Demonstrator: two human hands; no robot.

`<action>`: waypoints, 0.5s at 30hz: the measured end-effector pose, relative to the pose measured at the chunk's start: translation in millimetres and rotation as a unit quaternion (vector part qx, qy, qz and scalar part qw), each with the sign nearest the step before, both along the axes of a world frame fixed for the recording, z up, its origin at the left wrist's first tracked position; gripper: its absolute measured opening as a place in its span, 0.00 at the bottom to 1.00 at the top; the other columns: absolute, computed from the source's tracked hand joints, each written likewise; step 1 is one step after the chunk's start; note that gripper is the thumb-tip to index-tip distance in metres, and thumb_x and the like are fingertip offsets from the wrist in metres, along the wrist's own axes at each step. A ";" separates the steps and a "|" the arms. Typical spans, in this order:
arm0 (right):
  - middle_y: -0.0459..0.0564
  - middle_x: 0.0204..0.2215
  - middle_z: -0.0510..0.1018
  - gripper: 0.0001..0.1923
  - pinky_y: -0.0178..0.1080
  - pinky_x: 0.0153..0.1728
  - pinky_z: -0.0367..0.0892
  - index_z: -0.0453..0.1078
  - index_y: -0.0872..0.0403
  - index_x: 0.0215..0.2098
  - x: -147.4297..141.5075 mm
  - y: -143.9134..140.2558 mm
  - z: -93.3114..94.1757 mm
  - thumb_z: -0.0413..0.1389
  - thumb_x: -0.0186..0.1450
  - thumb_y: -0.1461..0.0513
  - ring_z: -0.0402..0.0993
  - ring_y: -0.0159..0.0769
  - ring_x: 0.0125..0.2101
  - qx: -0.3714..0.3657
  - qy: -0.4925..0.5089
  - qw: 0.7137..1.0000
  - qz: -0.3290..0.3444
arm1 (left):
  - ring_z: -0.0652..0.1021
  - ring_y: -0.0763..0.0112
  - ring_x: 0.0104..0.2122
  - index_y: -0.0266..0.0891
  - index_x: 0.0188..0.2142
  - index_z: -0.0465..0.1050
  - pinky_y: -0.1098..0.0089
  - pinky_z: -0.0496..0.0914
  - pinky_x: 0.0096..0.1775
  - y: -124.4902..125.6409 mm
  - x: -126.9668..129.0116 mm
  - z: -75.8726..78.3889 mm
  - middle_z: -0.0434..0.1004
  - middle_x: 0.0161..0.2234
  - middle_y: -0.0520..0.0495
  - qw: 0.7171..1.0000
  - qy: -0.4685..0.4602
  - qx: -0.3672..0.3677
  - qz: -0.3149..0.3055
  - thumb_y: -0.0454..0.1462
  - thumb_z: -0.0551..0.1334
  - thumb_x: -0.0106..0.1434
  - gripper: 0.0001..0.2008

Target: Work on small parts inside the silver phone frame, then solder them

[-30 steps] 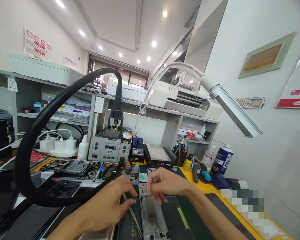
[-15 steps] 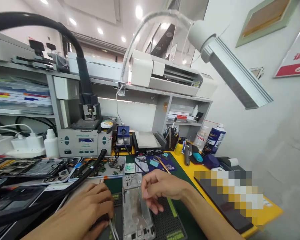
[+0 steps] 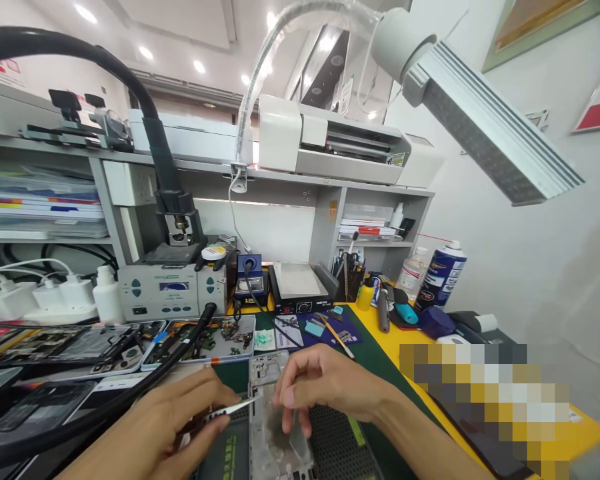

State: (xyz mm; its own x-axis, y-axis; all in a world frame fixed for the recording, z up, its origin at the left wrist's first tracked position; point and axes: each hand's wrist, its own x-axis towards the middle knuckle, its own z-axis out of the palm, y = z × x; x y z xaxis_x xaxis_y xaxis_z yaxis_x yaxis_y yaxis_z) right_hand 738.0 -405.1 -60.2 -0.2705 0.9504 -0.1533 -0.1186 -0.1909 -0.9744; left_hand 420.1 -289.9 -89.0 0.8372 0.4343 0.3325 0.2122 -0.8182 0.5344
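– What do the hands hold?
– The left hand (image 3: 180, 417) pinches tweezers (image 3: 230, 408). Their tip points at the phone frame (image 3: 270, 413). The right hand (image 3: 325, 387) rests on the frame, its fingers curled; it looks to pinch a small thing, but I cannot tell what.
– Where is the frame?
– Flat on the green mat (image 3: 380, 360), near the front of the counter (image 3: 390, 337).
– And behind?
– A parts tray (image 3: 200, 337), then a grey box with buttons (image 3: 170, 293), and a blue can (image 3: 443, 273) on the right.

The right hand (image 3: 325, 387) is covering the middle of the phone frame (image 3: 273, 427), whose near end the bottom edge is cutting off; a pixelated patch (image 3: 485, 393) is masking the counter's (image 3: 380, 347) right side.
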 end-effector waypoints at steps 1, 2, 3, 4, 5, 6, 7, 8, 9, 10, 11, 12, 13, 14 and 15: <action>0.50 0.34 0.90 0.35 0.35 0.28 0.79 0.86 0.53 0.33 -1.1 -0.7 0.2 0.96 0.49 0.41 0.89 0.39 0.33 0.001 -0.003 1.000 -0.007 | 0.91 0.55 0.54 0.53 0.54 0.92 0.66 0.84 0.62 0.5 2.6 -1.5 0.95 0.57 0.44 1.000 -0.005 -0.006 -0.009 0.53 0.60 0.92 0.20; 0.50 0.34 0.90 0.36 0.35 0.28 0.79 0.85 0.53 0.33 -2.5 -1.4 0.7 0.96 0.49 0.40 0.89 0.39 0.33 0.002 -0.006 1.000 -0.015 | 0.91 0.54 0.55 0.54 0.54 0.92 0.64 0.84 0.64 1.0 4.5 -3.0 0.95 0.58 0.44 1.000 -0.016 -0.015 -0.010 0.53 0.60 0.92 0.20; 0.49 0.34 0.90 0.37 0.35 0.28 0.78 0.85 0.53 0.33 -4.0 -1.9 1.4 0.96 0.48 0.40 0.89 0.39 0.33 0.003 -0.010 1.000 -0.022 | 0.92 0.54 0.54 0.56 0.56 0.93 0.65 0.84 0.61 0.9 5.7 -3.8 0.95 0.56 0.45 0.999 -0.028 -0.040 0.011 0.54 0.61 0.91 0.20; 0.49 0.33 0.89 0.38 0.35 0.28 0.78 0.84 0.53 0.32 -5.8 -2.3 2.1 0.96 0.48 0.39 0.88 0.39 0.33 0.003 -0.015 0.999 -0.029 | 0.92 0.53 0.53 0.57 0.55 0.94 0.65 0.84 0.59 0.1 6.5 -3.4 0.95 0.54 0.46 0.997 -0.035 -0.070 0.029 0.56 0.64 0.89 0.19; 0.48 0.32 0.88 0.38 0.35 0.27 0.78 0.83 0.52 0.32 -7.8 -2.6 2.7 0.96 0.48 0.39 0.88 0.38 0.32 0.004 -0.020 0.999 -0.036 | 0.92 0.50 0.54 0.57 0.55 0.95 0.64 0.84 0.59 -1.6 7.0 -1.5 0.96 0.54 0.45 0.995 -0.040 -0.088 0.039 0.57 0.66 0.87 0.18; 0.47 0.31 0.88 0.37 0.35 0.27 0.77 0.83 0.52 0.31 -9.8 -2.8 3.1 0.96 0.48 0.39 0.87 0.38 0.32 0.003 -0.026 0.999 -0.041 | 0.92 0.49 0.55 0.57 0.54 0.96 0.63 0.83 0.59 -4.1 7.3 1.7 0.96 0.54 0.45 0.993 -0.043 -0.098 0.047 0.58 0.67 0.85 0.19; 0.46 0.30 0.87 0.37 0.35 0.27 0.77 0.83 0.52 0.30 -11.7 -2.8 3.1 0.96 0.48 0.40 0.86 0.37 0.31 0.002 -0.033 0.998 -0.045 | 0.91 0.49 0.55 0.58 0.52 0.97 0.62 0.82 0.61 -7.2 7.7 6.0 0.97 0.53 0.46 0.992 -0.044 -0.110 0.054 0.58 0.69 0.84 0.18; 0.46 0.29 0.87 0.36 0.34 0.26 0.77 0.83 0.52 0.30 -13.3 -2.9 2.9 0.96 0.47 0.40 0.86 0.37 0.31 0.000 -0.040 0.998 -0.047 | 0.91 0.50 0.54 0.58 0.50 0.97 0.61 0.80 0.62 -10.5 8.0 11.0 0.96 0.52 0.47 0.990 -0.043 -0.122 0.058 0.57 0.69 0.84 0.17; 0.45 0.28 0.86 0.36 0.35 0.26 0.77 0.83 0.52 0.29 -14.7 -3.1 2.3 0.96 0.47 0.41 0.85 0.37 0.30 -0.002 -0.047 0.998 -0.047 | 0.90 0.52 0.51 0.58 0.48 0.97 0.61 0.79 0.61 -13.6 8.5 16.0 0.96 0.49 0.48 0.987 -0.042 -0.140 0.063 0.56 0.70 0.83 0.16; 0.45 0.27 0.86 0.35 0.35 0.26 0.77 0.83 0.51 0.29 -15.6 -3.5 1.6 0.95 0.48 0.42 0.86 0.38 0.30 -0.005 -0.053 0.998 -0.046 | 0.89 0.54 0.48 0.57 0.46 0.97 0.61 0.78 0.58 -16.4 9.2 20.5 0.94 0.46 0.49 0.983 -0.039 -0.163 0.068 0.55 0.70 0.83 0.16; 0.45 0.27 0.86 0.34 0.35 0.27 0.77 0.83 0.51 0.30 -16.2 -4.1 0.8 0.95 0.49 0.42 0.86 0.38 0.30 -0.007 -0.058 0.997 -0.045 | 0.88 0.56 0.45 0.56 0.44 0.97 0.62 0.78 0.54 -18.6 9.9 24.3 0.93 0.43 0.50 0.979 -0.038 -0.188 0.073 0.54 0.70 0.82 0.16; 0.46 0.27 0.87 0.32 0.36 0.28 0.77 0.84 0.51 0.31 -16.6 -5.0 0.1 0.94 0.50 0.43 0.86 0.38 0.29 -0.009 -0.064 0.997 -0.044 | 0.86 0.57 0.43 0.55 0.42 0.96 0.63 0.76 0.50 -20.3 10.7 27.1 0.91 0.41 0.50 0.973 -0.037 -0.212 0.080 0.55 0.71 0.80 0.16; 0.46 0.27 0.88 0.31 0.36 0.29 0.77 0.85 0.51 0.32 -16.7 -6.1 -0.3 0.94 0.52 0.44 0.85 0.37 0.29 -0.010 -0.070 0.997 -0.042 | 0.85 0.58 0.42 0.54 0.41 0.96 0.64 0.75 0.46 -21.7 11.7 29.0 0.90 0.41 0.50 0.967 -0.038 -0.236 0.086 0.56 0.73 0.78 0.17; 0.46 0.27 0.88 0.30 0.36 0.29 0.78 0.86 0.52 0.33 -16.9 -7.5 -0.4 0.93 0.53 0.45 0.85 0.37 0.28 -0.011 -0.075 0.996 -0.042 | 0.83 0.58 0.41 0.53 0.40 0.95 0.64 0.74 0.43 -23.0 12.7 30.2 0.89 0.40 0.50 0.961 -0.039 -0.259 0.091 0.58 0.74 0.76 0.18; 0.46 0.28 0.89 0.29 0.37 0.30 0.78 0.86 0.51 0.33 -17.1 -9.0 0.0 0.93 0.53 0.45 0.84 0.36 0.27 -0.011 -0.081 0.996 -0.041 | 0.81 0.60 0.39 0.52 0.39 0.95 0.65 0.74 0.42 -24.3 13.8 31.0 0.88 0.39 0.50 0.954 -0.041 -0.280 0.095 0.60 0.76 0.73 0.19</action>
State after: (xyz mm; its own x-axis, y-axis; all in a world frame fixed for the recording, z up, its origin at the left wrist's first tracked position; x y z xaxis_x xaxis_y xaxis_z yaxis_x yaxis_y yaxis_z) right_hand 720.9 -414.0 -60.2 -0.1621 0.9641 -0.2102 0.0234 -0.2092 -0.9776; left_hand 433.9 -314.2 -58.0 0.7074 0.7039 0.0645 0.2668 -0.3504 0.8978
